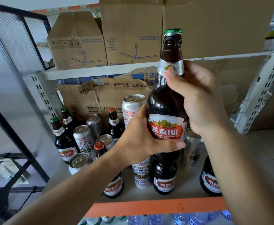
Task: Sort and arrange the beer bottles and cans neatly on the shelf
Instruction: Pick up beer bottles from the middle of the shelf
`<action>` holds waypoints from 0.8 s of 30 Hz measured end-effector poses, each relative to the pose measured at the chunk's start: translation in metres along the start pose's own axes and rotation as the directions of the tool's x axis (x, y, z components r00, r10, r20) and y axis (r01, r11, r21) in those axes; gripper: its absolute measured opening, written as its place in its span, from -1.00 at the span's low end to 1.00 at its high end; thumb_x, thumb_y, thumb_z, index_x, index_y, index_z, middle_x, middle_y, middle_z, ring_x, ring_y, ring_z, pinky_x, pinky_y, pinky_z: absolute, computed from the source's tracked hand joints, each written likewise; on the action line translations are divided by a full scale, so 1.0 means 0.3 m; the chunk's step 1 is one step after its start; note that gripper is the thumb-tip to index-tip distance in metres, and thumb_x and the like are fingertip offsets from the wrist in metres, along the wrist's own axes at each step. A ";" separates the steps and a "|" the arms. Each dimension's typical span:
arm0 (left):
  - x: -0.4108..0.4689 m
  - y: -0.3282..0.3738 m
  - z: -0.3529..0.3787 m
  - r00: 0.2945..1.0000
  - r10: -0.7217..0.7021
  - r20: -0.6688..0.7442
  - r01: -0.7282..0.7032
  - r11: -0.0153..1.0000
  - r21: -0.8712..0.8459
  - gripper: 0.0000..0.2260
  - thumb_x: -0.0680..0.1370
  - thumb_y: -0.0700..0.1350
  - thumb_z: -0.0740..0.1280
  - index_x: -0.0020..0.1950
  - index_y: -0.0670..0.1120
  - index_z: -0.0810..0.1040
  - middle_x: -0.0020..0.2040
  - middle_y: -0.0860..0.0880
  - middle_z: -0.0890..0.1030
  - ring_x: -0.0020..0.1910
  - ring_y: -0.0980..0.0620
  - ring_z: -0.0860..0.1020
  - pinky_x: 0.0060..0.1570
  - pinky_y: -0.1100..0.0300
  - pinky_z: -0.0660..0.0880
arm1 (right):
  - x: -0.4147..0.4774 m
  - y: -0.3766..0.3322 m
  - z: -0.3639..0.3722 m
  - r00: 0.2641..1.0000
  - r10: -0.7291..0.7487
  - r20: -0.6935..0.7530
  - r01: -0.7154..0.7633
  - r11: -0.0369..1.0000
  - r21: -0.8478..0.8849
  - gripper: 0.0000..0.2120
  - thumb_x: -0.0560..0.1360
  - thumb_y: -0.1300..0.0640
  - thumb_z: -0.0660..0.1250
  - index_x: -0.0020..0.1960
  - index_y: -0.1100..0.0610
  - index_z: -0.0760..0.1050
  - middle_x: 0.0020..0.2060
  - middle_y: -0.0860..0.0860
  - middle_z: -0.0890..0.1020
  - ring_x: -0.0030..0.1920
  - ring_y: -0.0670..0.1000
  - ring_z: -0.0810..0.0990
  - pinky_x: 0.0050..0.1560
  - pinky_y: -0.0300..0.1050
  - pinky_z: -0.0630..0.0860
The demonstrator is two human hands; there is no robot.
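Gripping the upright beer bottle (167, 101), the left hand (142, 140) wraps its label, the right hand (196, 98) its shoulder.

2 bare forearms (78, 190), bare left hand (139, 140), bare right hand (196, 99), short plain fingernails (170, 73)

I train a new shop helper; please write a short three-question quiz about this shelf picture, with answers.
1. True or false: the right hand grips the raised brown glass bottle with the green cap.
2. The left hand grips it at: A the cap, B the red label, C the silver neck foil.
3. Fill in: the tall silver can behind the left hand reads "Chong ____".
Key: 1 true; 2 B; 3 Qing.
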State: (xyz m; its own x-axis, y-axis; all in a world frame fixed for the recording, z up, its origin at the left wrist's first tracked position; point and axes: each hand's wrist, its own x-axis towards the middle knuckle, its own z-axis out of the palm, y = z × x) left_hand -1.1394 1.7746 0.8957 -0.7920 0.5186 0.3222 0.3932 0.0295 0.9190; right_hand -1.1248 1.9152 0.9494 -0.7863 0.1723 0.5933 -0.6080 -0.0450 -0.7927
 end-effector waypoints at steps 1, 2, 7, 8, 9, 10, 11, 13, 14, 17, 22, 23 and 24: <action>-0.004 0.000 0.000 1.000 -0.003 0.005 0.003 1.000 -0.012 -0.26 0.22 -0.13 0.61 0.33 -0.11 0.35 0.12 -0.10 0.64 0.11 -0.08 0.64 0.16 -0.11 0.55 | -0.003 -0.002 0.002 1.000 0.000 0.001 0.000 1.000 -0.006 -0.86 0.43 0.10 0.40 -0.05 0.12 0.63 -0.24 0.02 0.68 -0.21 0.02 0.64 -0.13 -0.04 0.58; -0.010 0.000 0.000 1.000 -0.007 0.010 0.007 1.000 -0.025 -0.26 0.23 -0.16 0.61 0.33 -0.12 0.35 0.12 -0.11 0.64 0.11 -0.08 0.64 0.16 -0.09 0.55 | -0.006 -0.004 0.006 1.000 0.000 0.002 0.000 1.000 -0.008 -0.86 0.43 0.10 0.40 -0.05 0.12 0.63 -0.24 0.01 0.68 -0.21 0.02 0.64 -0.13 -0.04 0.58; -0.060 0.010 -0.017 1.000 -0.004 0.028 0.005 0.999 -0.043 -0.32 0.31 -0.30 0.58 0.34 -0.16 0.34 0.10 -0.09 0.66 0.10 -0.02 0.64 0.12 0.09 0.55 | -0.024 -0.027 0.037 1.000 0.013 0.027 -0.013 1.000 0.020 -0.89 0.43 0.09 0.40 -0.09 0.10 0.65 -0.27 0.00 0.68 -0.22 0.01 0.65 -0.18 -0.09 0.57; -0.076 0.013 -0.022 1.000 0.002 0.026 0.000 0.998 -0.058 -0.32 0.30 -0.28 0.58 0.34 -0.17 0.34 0.09 -0.09 0.66 0.09 -0.03 0.64 0.10 0.10 0.55 | -0.026 -0.031 0.045 0.999 0.025 0.032 -0.027 0.999 0.041 -0.90 0.43 0.09 0.40 -0.12 0.10 0.65 -0.29 0.00 0.68 -0.23 0.02 0.65 -0.18 -0.09 0.57; -0.092 0.015 -0.029 1.000 0.006 0.025 -0.004 0.997 -0.078 -0.31 0.29 -0.24 0.59 0.33 -0.17 0.33 0.07 -0.09 0.66 0.06 -0.04 0.65 0.07 0.11 0.55 | -0.028 -0.035 0.058 0.998 0.042 0.039 -0.044 0.997 0.063 -0.91 0.42 0.09 0.41 -0.15 0.09 0.66 -0.30 0.01 0.68 -0.24 0.03 0.65 -0.19 -0.09 0.58; -0.107 0.018 -0.036 1.000 0.009 0.025 -0.007 0.995 -0.098 -0.29 0.28 -0.21 0.60 0.33 -0.17 0.33 0.05 -0.08 0.66 0.04 -0.04 0.65 0.04 0.10 0.55 | -0.029 -0.037 0.069 0.997 0.063 0.047 -0.067 0.994 0.086 -0.91 0.41 0.10 0.42 -0.18 0.10 0.66 -0.31 0.01 0.67 -0.25 0.03 0.66 -0.20 -0.08 0.58; -0.122 0.021 -0.044 1.000 0.010 0.029 -0.006 0.993 -0.122 -0.26 0.26 -0.17 0.62 0.33 -0.17 0.32 0.04 -0.08 0.65 0.01 -0.06 0.64 0.01 0.09 0.54 | -0.029 -0.039 0.083 0.994 0.089 0.059 -0.096 0.989 0.116 -0.92 0.40 0.11 0.43 -0.21 0.10 0.67 -0.32 0.02 0.68 -0.26 0.04 0.66 -0.20 -0.07 0.60; -0.156 0.026 -0.063 0.998 0.017 0.058 -0.005 0.981 -0.195 -0.24 0.28 -0.12 0.61 0.35 -0.17 0.30 0.02 -0.11 0.62 -0.05 -0.08 0.62 -0.04 0.05 0.51 | -0.029 -0.041 0.110 0.983 0.148 0.105 -0.167 0.964 0.208 -0.92 0.40 0.13 0.46 -0.24 0.13 0.67 -0.31 0.07 0.68 -0.27 0.07 0.67 -0.18 -0.05 0.62; -0.176 0.028 -0.075 0.997 0.023 0.072 -0.005 0.972 -0.237 -0.25 0.30 -0.12 0.60 0.36 -0.16 0.28 0.01 -0.12 0.61 -0.07 -0.07 0.60 -0.06 0.06 0.51 | -0.032 -0.042 0.128 0.974 0.177 0.142 -0.208 0.946 0.249 -0.90 0.40 0.13 0.45 -0.22 0.15 0.67 -0.29 0.10 0.68 -0.26 0.09 0.67 -0.17 -0.02 0.62; -0.233 0.029 -0.123 0.997 0.034 0.070 -0.012 0.957 -0.289 -0.26 0.31 -0.18 0.58 0.37 -0.11 0.25 0.04 -0.04 0.62 -0.03 0.00 0.62 -0.04 0.16 0.54 | -0.040 -0.047 0.190 0.947 0.217 0.236 -0.282 0.914 0.292 -0.84 0.41 0.10 0.44 -0.19 0.20 0.65 -0.27 0.15 0.66 -0.28 0.13 0.66 -0.19 0.01 0.60; -0.308 0.024 -0.250 0.999 0.011 0.052 0.008 0.935 -0.353 -0.33 0.33 -0.36 0.45 0.35 -0.28 0.22 -0.13 -0.07 0.57 -0.23 -0.01 0.56 -0.17 0.16 0.48 | -0.048 -0.032 0.351 0.945 0.193 0.265 -0.263 0.929 0.260 -0.83 0.50 0.15 0.39 -0.24 0.17 0.65 -0.33 0.12 0.66 -0.30 0.10 0.66 -0.20 -0.01 0.60; -0.324 0.022 -0.283 0.999 -0.003 0.034 0.015 0.937 -0.348 -0.34 0.32 -0.34 0.45 0.34 -0.30 0.23 -0.13 -0.05 0.59 -0.23 0.00 0.57 -0.17 0.19 0.50 | -0.048 -0.027 0.388 0.941 0.195 0.275 -0.267 0.930 0.252 -0.83 0.50 0.16 0.39 -0.23 0.18 0.65 -0.32 0.13 0.66 -0.29 0.12 0.65 -0.20 -0.01 0.60; -0.342 0.022 -0.318 1.000 -0.007 0.019 0.012 0.943 -0.333 -0.35 0.31 -0.31 0.46 0.32 -0.31 0.24 -0.13 -0.03 0.61 -0.22 0.02 0.59 -0.17 0.23 0.51 | -0.048 -0.019 0.425 0.938 0.194 0.286 -0.266 0.934 0.238 -0.83 0.50 0.14 0.39 -0.23 0.18 0.64 -0.30 0.15 0.65 -0.27 0.13 0.65 -0.19 0.00 0.60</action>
State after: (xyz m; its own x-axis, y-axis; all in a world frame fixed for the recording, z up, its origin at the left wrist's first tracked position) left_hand -1.1002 1.6401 0.8904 -0.7858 0.5342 0.3118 0.2053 -0.2503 0.9462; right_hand -1.1243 1.7875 0.9632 -0.8874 -0.1281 0.4429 -0.3850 -0.3223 -0.8648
